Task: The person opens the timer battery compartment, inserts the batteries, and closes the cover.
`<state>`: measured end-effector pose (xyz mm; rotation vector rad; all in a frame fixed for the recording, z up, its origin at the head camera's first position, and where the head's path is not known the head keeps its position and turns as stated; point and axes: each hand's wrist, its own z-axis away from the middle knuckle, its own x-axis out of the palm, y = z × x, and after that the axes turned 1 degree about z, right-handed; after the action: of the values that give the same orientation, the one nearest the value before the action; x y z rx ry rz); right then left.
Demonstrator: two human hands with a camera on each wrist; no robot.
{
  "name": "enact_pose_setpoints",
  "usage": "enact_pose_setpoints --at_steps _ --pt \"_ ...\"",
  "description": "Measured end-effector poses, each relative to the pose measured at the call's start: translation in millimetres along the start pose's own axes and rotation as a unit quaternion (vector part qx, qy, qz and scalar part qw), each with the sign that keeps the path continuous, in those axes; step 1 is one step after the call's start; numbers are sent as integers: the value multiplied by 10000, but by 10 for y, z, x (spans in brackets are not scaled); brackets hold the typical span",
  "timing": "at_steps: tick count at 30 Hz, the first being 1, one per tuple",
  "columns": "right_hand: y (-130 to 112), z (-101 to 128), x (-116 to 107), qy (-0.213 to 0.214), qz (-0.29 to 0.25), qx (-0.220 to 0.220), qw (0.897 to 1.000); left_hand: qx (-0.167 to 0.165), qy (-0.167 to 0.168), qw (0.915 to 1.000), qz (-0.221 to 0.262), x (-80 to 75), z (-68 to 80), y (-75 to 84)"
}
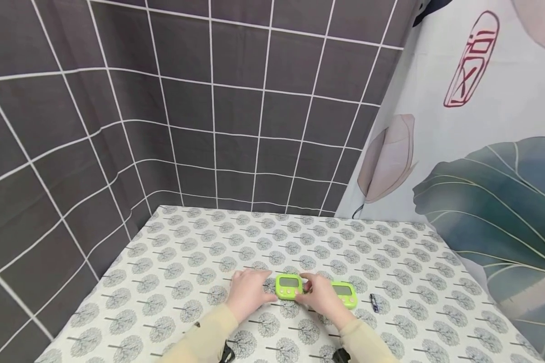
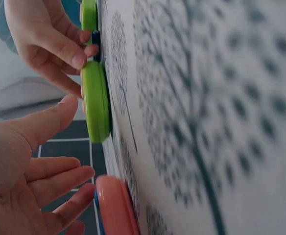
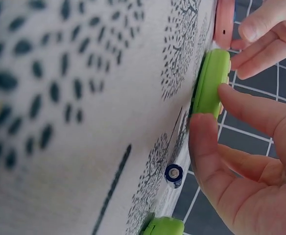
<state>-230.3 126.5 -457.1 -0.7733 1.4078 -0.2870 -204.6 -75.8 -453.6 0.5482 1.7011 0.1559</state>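
Note:
A green digital timer (image 1: pixel 288 287) with a grey screen and pinkish buttons lies face up on the table between the two hands. My right hand (image 1: pixel 320 298) pinches its right end with thumb and finger, as the right wrist view shows on the green timer (image 3: pixel 211 81). To its left, my left hand (image 1: pixel 249 295) is spread with relaxed fingers, apart from the timer and holding nothing. Near those fingertips sits a pink rounded device (image 2: pixel 116 205), hidden in the head view. A second green timer (image 1: pixel 345 292) lies partly behind my right hand.
A dark blue battery (image 3: pixel 174 174) lies beyond the right hand's fingers. A small dark, shiny object (image 1: pixel 374 303) is right of the second timer. The tree-print tablecloth (image 1: pixel 200 312) meets a dark gridded curtain (image 1: pixel 240 111) behind and a printed white cloth (image 1: pixel 436 151) at right.

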Motion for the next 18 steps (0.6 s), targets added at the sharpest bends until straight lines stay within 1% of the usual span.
enact_pose_setpoints --at_steps 2,5,7,10,14,18 --pt "10 -3 -3 -56 -46 -8 10000 -50 -4 10000 -15 22 -18 32" --pt "12 -11 -3 -101 -80 -32 9999 -24 -25 10000 2 45 -51 86" --pt "13 -17 1 -117 -66 -32 9999 7 -31 10000 17 66 -80 119" --pt "13 -23 10 -143 21 -40 9999 -33 -59 10000 60 99 -122 163" --pt "15 -20 22 -144 95 -128 9998 -152 -125 9997 134 152 -160 189" --pt "18 -9 20 -79 73 -212 9997 -67 -212 9996 145 194 -182 194"
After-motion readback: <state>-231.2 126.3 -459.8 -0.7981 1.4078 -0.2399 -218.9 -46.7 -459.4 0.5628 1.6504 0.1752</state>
